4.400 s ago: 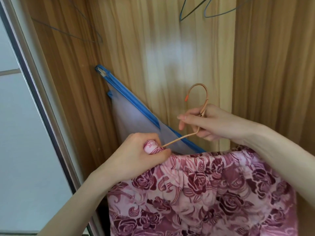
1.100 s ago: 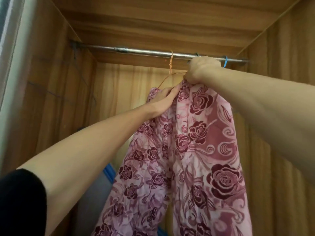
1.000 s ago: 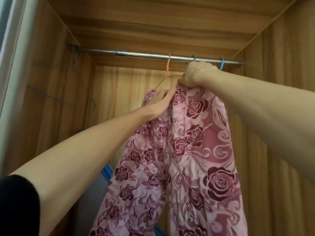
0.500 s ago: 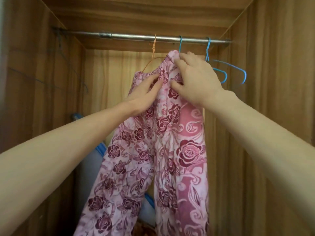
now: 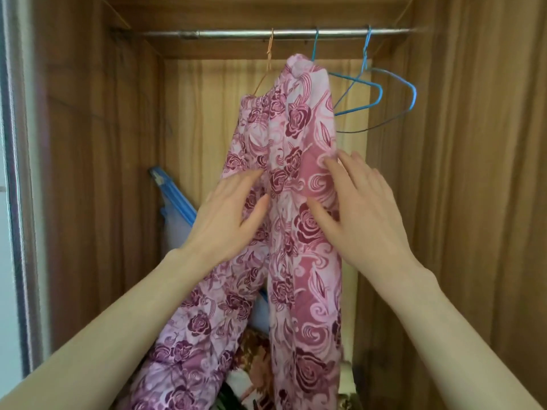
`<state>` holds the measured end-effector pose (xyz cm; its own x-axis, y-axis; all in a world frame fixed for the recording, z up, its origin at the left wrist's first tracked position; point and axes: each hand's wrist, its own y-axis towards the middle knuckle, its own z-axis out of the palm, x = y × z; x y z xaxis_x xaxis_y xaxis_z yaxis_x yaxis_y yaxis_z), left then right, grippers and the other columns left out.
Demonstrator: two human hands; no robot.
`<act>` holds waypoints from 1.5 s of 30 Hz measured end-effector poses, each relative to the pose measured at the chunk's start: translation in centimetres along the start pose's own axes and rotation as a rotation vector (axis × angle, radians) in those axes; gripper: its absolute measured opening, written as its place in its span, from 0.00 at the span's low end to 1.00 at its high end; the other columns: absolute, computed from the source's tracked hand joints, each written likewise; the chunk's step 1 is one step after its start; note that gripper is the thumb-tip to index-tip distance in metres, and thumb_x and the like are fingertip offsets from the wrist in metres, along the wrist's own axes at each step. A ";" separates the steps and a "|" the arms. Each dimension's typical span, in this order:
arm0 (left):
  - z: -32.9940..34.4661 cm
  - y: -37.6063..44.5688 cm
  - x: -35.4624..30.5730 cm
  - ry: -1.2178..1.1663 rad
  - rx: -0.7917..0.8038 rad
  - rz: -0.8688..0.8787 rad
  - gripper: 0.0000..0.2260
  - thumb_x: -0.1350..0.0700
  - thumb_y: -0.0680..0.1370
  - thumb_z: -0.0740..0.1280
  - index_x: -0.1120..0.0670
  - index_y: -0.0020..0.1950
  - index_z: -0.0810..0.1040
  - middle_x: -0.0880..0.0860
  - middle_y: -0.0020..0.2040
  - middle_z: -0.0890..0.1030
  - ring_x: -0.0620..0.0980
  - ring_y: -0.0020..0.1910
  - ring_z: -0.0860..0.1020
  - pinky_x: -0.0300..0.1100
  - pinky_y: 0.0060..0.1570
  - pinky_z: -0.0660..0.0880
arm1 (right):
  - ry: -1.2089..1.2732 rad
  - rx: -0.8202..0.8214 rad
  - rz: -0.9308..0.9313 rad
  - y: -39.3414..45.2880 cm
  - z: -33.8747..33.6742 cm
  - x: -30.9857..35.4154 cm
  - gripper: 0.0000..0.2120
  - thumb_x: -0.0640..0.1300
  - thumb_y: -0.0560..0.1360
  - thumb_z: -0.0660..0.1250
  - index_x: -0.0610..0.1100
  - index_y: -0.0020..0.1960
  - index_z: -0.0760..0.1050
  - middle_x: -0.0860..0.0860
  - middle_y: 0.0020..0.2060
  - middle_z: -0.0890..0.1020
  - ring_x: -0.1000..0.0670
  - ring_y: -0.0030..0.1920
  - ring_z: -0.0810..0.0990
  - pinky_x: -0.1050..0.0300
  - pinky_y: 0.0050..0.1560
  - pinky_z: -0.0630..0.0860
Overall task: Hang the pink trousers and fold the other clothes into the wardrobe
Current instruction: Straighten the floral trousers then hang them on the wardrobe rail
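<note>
Far left: door frame (image 5: 17, 202), a grey metal strip running top to bottom, edge blurred. Next to it, the wardrobe (image 5: 97, 143) left wall, wood grain, in shadow.

Low on the back wall, left of centre: a blue-edged bag (image 5: 174, 199) leans diagonally, its lower part hidden behind the left forearm and the cloth.

Across the top: rail (image 5: 236, 33), metal, horizontal, spanning wall to wall.

Orange hanger (image 5: 270, 51) hooks over the rail left of centre. Its hook and 1 sloping shoulder wire show; the rest is under cloth.

Trousers (image 5: 296, 137), pink with dark rose print, hang from the orange hanger. The waistband bunches up to a peak just under the rail. 2 legs drop down: the left leg splays toward the lower left, the right leg falls nearly straight. The lower ends run out of view.

Left hand (image 5: 228, 220): fingers straight and spread, palm flat against the left leg at mid height. No pinch, nothing gripped.

Right hand (image 5: 358, 208): fingers straight and slightly apart, laid flat on the right edge of the right leg. Nothing gripped.

Behind the trousers, low down: folded printed fabric (image 5: 254, 359), details unclear.

Right of the trousers: 2 blue hangers (image 5: 379, 93) on the rail, bare wire, tilted, overlapping each other.

Far right: wardrobe right wall, wood grain.
</note>
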<state>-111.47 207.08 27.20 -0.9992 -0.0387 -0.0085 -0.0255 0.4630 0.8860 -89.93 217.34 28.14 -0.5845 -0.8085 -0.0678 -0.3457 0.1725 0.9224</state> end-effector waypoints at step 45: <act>11.9 -20.2 -30.4 -1.066 0.230 0.612 0.25 0.41 0.86 0.57 0.56 0.76 0.74 0.54 0.73 0.77 0.53 0.74 0.73 0.50 0.74 0.70 | -1.190 0.260 0.927 -35.9 -21.4 4.5 0.33 0.64 0.82 0.56 0.44 0.80 0.65 0.44 0.77 0.71 0.42 0.79 0.67 0.39 0.77 0.65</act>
<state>-80.89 209.39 4.02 -0.3736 0.9232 -0.0907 0.5541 0.3005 0.7763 -64.43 195.52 2.89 -0.8477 0.5203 0.1035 0.4206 0.5403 0.7288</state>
